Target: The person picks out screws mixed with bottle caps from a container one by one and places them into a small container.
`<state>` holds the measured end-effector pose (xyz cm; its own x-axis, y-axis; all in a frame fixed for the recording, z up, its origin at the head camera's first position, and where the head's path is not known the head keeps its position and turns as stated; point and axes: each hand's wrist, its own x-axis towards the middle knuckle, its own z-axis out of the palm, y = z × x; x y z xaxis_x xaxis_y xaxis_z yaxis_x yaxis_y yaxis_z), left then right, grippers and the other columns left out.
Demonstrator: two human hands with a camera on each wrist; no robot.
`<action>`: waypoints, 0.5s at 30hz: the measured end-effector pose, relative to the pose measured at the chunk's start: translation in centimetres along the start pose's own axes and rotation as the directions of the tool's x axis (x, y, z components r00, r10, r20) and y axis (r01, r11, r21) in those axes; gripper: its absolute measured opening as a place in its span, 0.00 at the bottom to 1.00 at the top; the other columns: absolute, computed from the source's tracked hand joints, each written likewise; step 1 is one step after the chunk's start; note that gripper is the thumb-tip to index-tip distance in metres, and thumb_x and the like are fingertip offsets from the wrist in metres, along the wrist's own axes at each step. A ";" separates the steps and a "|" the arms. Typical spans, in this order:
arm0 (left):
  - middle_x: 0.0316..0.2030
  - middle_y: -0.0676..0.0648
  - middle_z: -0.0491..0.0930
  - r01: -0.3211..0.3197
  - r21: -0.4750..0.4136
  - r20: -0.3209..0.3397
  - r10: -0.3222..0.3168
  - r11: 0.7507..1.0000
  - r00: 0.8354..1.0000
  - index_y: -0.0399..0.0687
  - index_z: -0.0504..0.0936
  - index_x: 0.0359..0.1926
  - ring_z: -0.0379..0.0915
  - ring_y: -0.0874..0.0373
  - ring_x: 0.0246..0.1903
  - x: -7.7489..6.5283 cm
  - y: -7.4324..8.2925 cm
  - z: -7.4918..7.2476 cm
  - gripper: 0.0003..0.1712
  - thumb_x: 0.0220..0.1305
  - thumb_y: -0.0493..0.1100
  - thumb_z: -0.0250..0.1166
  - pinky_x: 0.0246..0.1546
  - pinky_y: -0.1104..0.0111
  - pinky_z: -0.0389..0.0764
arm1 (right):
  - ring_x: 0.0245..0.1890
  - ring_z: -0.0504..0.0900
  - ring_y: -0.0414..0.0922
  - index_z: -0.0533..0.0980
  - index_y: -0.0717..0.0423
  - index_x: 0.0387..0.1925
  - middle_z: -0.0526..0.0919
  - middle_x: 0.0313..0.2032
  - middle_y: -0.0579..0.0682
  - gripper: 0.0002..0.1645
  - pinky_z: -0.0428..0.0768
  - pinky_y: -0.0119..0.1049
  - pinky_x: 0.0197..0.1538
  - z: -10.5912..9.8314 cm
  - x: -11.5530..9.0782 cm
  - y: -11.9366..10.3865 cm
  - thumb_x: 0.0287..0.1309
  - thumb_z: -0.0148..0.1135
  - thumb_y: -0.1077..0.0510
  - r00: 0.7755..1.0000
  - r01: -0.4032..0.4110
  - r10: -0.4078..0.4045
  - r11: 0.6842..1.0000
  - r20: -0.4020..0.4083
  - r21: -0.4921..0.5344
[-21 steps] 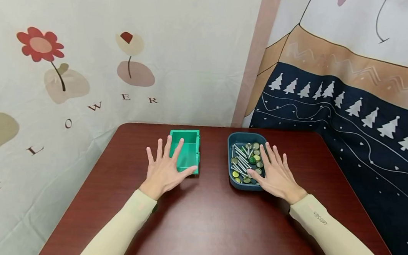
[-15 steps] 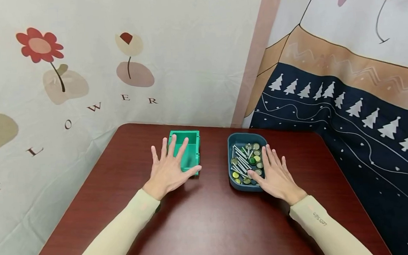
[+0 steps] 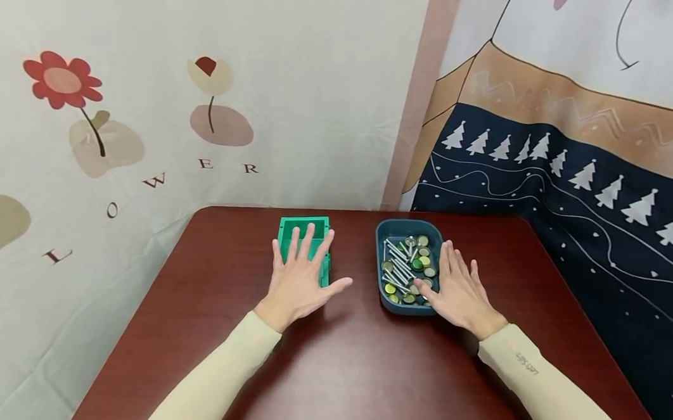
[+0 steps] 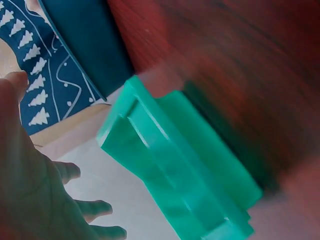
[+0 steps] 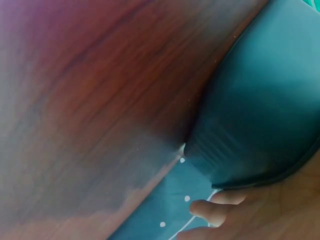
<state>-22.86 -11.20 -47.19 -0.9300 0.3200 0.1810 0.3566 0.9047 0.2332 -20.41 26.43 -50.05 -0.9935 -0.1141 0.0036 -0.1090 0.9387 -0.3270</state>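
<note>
My left hand (image 3: pixel 297 285) has its fingers spread over the front of a green plastic box (image 3: pixel 324 273), covering part of it. The same box (image 4: pixel 185 165) shows near that hand (image 4: pixel 40 185) in the left wrist view, with a gap between them. My right hand (image 3: pixel 461 295) lies at the right side of a dark blue tray (image 3: pixel 387 231), thumb over its front corner; contact is hard to tell. In the tray are several silver bolts or long screws (image 3: pixel 400 257) and several round cap-like discs (image 3: pixel 424 262), some yellow, green or grey. Neither hand holds anything.
Both containers stand toward the back of a dark red-brown wooden table (image 3: pixel 345 368), with bare tabletop between them. A pale printed cloth (image 3: pixel 320 109) hangs behind, and a navy cloth with white trees (image 3: pixel 577 223) hangs along the right side.
My left hand has moved to the right, across the front of the green box. My right hand has shifted very slightly to the right beside the tray. Both containers stay in place.
</note>
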 end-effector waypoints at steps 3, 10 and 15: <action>0.98 0.44 0.41 -0.031 -0.011 0.006 0.031 0.999 0.999 0.77 0.41 0.97 0.34 0.31 0.97 0.4 0.8 0.0 0.64 0.74 0.91 0.53 0.90 0.21 0.33 | 0.95 0.45 0.73 0.35 0.67 0.95 0.37 0.96 0.67 0.73 0.38 0.80 0.92 -0.1 -0.1 0.1 0.82 0.54 0.20 1.000 -0.020 0.020 1.000 0.015 0.016; 0.97 0.42 0.43 -0.095 -0.008 0.029 0.095 0.995 0.995 0.72 0.47 0.97 0.34 0.31 0.97 1.4 2.7 -0.2 0.62 0.75 0.90 0.53 0.90 0.21 0.37 | 0.95 0.45 0.74 0.37 0.67 0.95 0.39 0.96 0.68 0.74 0.40 0.81 0.91 -0.6 -0.2 0.2 0.82 0.54 0.19 0.999 -0.013 0.012 0.999 0.041 0.031; 0.97 0.43 0.44 -0.131 0.000 0.068 0.131 0.991 0.989 0.73 0.48 0.97 0.36 0.32 0.97 2.2 4.1 -0.1 0.61 0.75 0.90 0.51 0.90 0.22 0.37 | 0.94 0.45 0.76 0.40 0.65 0.95 0.44 0.95 0.67 0.69 0.41 0.83 0.90 -0.8 -0.1 0.5 0.84 0.57 0.24 0.999 0.009 -0.010 1.000 0.042 0.017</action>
<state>-23.44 -6.86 -45.75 -0.8791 0.4542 0.1446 0.4758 0.8547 0.2076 -20.38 27.24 -49.43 -0.9901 -0.1366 -0.0328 -0.1172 0.9320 -0.3430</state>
